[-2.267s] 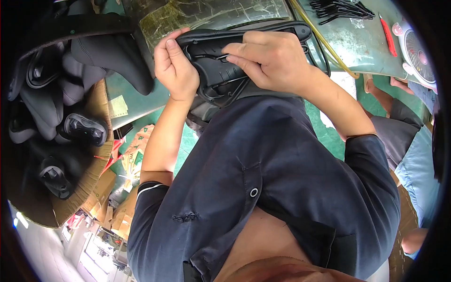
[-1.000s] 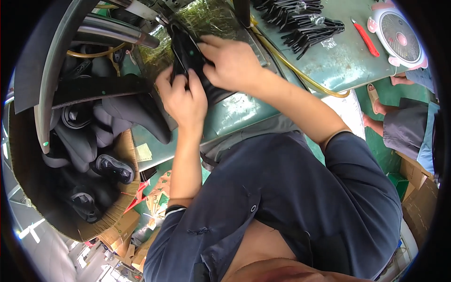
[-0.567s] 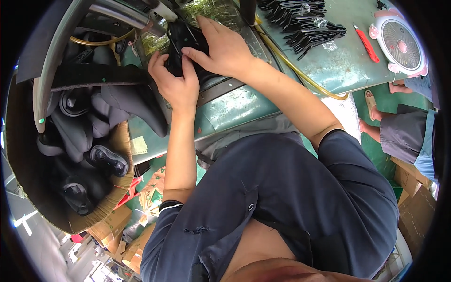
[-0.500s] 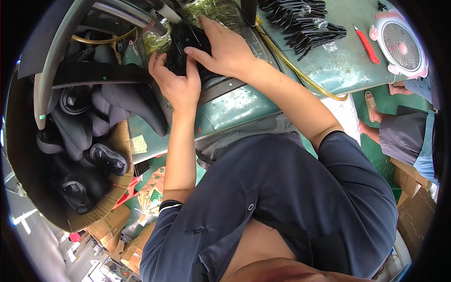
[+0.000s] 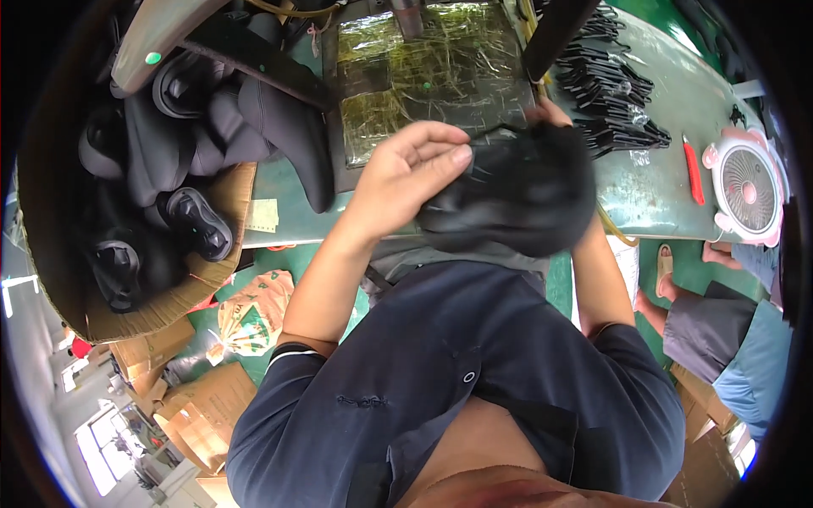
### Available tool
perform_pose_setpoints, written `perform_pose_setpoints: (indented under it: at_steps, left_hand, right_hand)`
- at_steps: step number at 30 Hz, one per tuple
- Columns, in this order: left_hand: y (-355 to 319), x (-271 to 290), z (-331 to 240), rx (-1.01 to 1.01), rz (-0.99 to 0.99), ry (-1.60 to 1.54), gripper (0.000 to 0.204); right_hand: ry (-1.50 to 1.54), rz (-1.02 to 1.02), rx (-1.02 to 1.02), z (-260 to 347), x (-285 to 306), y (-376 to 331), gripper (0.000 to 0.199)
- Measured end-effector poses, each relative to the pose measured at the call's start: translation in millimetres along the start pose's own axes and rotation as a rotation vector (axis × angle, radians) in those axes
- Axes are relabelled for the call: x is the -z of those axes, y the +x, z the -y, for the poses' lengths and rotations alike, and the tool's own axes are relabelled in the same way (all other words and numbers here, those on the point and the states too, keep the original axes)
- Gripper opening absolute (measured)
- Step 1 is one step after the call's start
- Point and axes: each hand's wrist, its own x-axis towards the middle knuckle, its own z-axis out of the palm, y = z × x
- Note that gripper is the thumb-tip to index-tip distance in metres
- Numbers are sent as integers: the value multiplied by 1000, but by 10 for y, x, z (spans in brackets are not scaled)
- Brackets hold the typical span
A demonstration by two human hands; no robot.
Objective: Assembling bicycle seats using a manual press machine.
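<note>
A black bicycle saddle (image 5: 512, 190), smeared by motion, is held up in front of the green worktable's near edge. My left hand (image 5: 415, 173) is at its left side, fingers curled and thumb pressed towards them at the saddle's edge. Most of my right hand (image 5: 555, 112) is hidden behind the saddle; only blurred fingers show at its upper right, gripping it from the far side. Beyond both hands lies a flat plate (image 5: 423, 80) covered in shiny yellowish film, with nothing on it under the metal rod (image 5: 408, 19).
On the left, a large cardboard box (image 5: 229, 220) holds several black saddles (image 5: 199, 222), beneath a grey machine arm (image 5: 152, 38). Thin bent black pieces (image 5: 614, 93), a red cutter knife (image 5: 694, 172) and a pink-white fan (image 5: 747, 190) occupy the table's right. Another person's legs (image 5: 711, 317) show at right.
The saddle has come off the filmed plate, towards me and to the right, in my hands. My right hand has gone round behind it. The view has shifted too.
</note>
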Motion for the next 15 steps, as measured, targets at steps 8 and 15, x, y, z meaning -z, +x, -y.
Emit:
perform_pose_setpoints:
  at_steps: [8, 15]
  left_hand:
    - [-623, 163, -512, -1144, -285, 451, 47]
    - [120, 34, -1221, -1470, 21, 696, 49]
  right_hand:
    - [-285, -444, -298, 346, 864, 662, 50]
    - [136, -480, -188, 938, 1716, 2013, 43]
